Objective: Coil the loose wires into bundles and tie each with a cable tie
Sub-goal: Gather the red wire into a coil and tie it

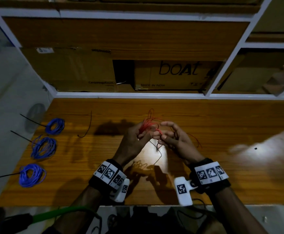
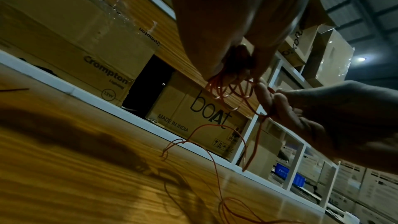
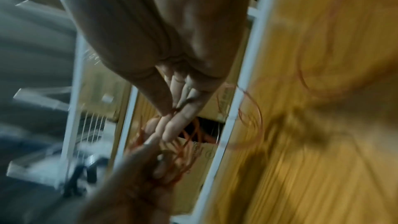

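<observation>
Above the middle of the wooden table (image 1: 205, 119) my left hand (image 1: 134, 141) grips a bunch of red wire loops (image 1: 147, 124). My right hand (image 1: 170, 135) is close beside it and pinches a strand of the same red wire (image 1: 159, 131) between thumb and fingertips. The loose tail of the wire (image 1: 158, 156) hangs from the hands and lies on the table toward me. In the left wrist view the red loops (image 2: 226, 89) stick out under my left hand, and the tail (image 2: 215, 168) trails over the wood. The right wrist view is blurred; the red loops (image 3: 185, 144) show past my fingers.
Three tied blue wire coils (image 1: 55, 126) (image 1: 44, 147) (image 1: 31, 174) lie at the table's left edge, each with a black cable tie sticking out. A loose black cable tie (image 1: 88, 125) lies left of centre. Cardboard boxes (image 1: 175, 75) fill the shelf behind.
</observation>
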`<act>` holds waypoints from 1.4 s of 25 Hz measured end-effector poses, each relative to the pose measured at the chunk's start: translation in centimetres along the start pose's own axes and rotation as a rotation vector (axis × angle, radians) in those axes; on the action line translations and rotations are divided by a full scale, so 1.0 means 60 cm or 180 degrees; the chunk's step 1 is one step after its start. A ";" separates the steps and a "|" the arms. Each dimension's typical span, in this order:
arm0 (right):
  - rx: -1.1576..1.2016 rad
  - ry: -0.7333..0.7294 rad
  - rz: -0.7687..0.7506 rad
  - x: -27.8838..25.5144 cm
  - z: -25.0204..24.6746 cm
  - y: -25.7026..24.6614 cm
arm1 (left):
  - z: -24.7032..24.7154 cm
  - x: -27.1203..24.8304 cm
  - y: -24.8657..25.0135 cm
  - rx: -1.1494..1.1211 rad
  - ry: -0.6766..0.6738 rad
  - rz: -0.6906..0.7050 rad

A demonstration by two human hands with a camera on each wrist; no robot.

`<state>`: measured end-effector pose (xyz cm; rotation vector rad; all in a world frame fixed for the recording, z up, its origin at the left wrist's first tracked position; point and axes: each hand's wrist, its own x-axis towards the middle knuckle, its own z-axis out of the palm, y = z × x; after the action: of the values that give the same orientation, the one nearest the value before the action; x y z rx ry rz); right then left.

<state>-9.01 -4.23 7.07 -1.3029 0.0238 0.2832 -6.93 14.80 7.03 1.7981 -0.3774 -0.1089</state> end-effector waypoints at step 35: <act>-0.2038 0.0311 -0.0587 0.017 -0.014 0.043 | -0.002 0.025 -0.024 0.0015 0.1082 -0.0421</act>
<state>-8.45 -4.25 4.24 -1.9407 -0.1125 0.0645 -5.17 14.77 5.86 1.8056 -0.0161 0.1051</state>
